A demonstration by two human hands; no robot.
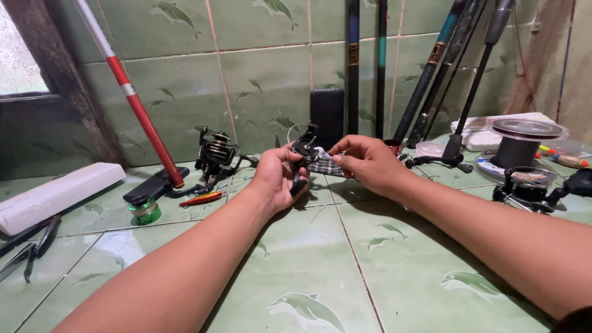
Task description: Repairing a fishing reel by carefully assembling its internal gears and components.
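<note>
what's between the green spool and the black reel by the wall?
Head view: an orange lure on the tile, between the green spool and the black reel.

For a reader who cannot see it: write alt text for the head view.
Two bare hands meet over a green tiled counter: the left hand grips a small black fishing reel while the right hand pinches a checked cloth against it. Another black reel, a green spool and pliers lie left; fishing rods lean on the wall.
</note>
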